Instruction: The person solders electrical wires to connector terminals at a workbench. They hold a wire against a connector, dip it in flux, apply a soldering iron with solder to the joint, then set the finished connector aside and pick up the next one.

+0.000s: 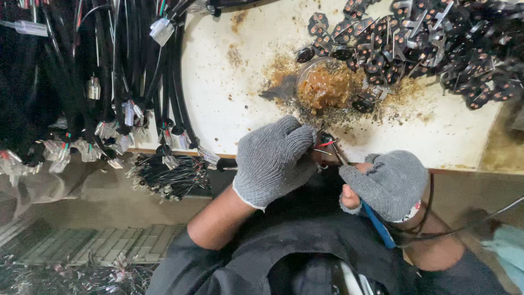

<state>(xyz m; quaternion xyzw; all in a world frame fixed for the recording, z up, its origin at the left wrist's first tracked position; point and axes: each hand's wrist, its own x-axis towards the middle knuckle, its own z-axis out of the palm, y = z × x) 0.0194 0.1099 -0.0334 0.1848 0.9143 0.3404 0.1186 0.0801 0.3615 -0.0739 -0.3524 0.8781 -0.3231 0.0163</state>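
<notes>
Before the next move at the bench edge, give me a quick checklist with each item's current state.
1. Left hand gripping the small wired part: ok, gloved fingers closed round it.
2. Right hand holding the blue-handled tool: ok.
3. Tool tip on the part: cannot tell, hidden between the hands.
4. Dish of brown paste within reach: ok, just beyond the hands.
5. Pile of black parts clear of the hands: ok.
6. White bench top clean: not ok, brown residue.

A small electrical assembly workshop is showing here: bundles of black wire harnesses (109, 82) with white connectors are hanging over a stained white bench (229, 98), a heap of black terminal parts (436, 43) is lying beside what looks like a flux pot (325, 84).
</notes>
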